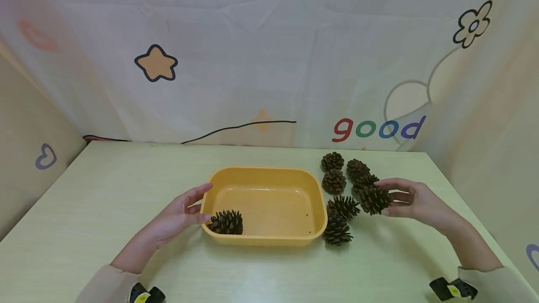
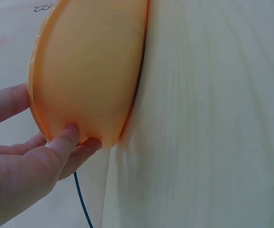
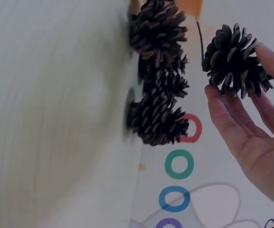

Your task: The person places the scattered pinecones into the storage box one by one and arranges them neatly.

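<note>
My left hand (image 1: 178,219) holds the left end of a yellow plastic basin (image 1: 265,241), with the index finger at the rim and the thumb at the near left corner. Inside that corner lies one brown pine cone (image 1: 227,223). Between the thumb and fingers of my right hand (image 1: 423,205) is another pine cone (image 1: 375,199), which hangs above the table in the right wrist view. Beside the basin's right side stand several more pine cones (image 1: 334,182), some partly overlapped by the held one.
The pale wooden table (image 1: 139,176) ends against a printed cloth backdrop (image 1: 236,74), with side cloths at left and right. Small dark specks (image 1: 306,215) dot the basin floor. Two pine cones (image 1: 337,230) sit close against the basin's near right corner.
</note>
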Tool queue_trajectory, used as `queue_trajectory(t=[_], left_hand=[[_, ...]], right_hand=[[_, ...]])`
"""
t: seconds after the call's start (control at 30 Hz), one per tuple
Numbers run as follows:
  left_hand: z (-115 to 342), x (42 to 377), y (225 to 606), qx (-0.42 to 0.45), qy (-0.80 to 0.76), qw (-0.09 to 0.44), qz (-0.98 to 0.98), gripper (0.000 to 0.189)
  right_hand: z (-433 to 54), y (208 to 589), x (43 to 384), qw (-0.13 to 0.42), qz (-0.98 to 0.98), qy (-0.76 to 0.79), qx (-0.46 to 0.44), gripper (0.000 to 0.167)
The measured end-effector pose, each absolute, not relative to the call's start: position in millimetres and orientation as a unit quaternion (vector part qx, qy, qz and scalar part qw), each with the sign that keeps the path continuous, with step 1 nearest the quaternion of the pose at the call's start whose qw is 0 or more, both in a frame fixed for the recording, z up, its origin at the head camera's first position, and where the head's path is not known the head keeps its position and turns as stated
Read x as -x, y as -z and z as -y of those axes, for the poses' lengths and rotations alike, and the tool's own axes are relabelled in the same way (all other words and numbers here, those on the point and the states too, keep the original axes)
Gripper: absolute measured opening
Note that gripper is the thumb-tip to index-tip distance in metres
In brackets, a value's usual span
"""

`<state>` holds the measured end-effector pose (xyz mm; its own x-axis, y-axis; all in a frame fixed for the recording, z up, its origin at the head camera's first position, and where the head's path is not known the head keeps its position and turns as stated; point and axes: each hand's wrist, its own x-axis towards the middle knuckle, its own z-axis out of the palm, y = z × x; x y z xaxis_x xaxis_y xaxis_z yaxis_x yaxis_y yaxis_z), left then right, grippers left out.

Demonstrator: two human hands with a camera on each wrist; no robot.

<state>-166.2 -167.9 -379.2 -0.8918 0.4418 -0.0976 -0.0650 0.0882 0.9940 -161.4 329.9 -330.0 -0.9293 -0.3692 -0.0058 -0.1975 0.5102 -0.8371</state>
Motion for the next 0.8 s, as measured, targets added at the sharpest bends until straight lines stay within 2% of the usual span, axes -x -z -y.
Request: queue_trajectory(t=[0.3, 0.8], left_hand=[[167.8, 166.6, 379.4, -0.134, -0.659, 0.191, -0.715, 0.076], [168.4, 167.1, 379.6, -0.129, -0.662, 0.191, -0.713, 0.076]], right_hand=[[-305.2, 319.1, 160.7, 0.079, -0.841, 0.501, 0.189, 0.057], [-252.3, 312.5, 172.9, 0.092, -0.839, 0.495, 0.205, 0.058]])
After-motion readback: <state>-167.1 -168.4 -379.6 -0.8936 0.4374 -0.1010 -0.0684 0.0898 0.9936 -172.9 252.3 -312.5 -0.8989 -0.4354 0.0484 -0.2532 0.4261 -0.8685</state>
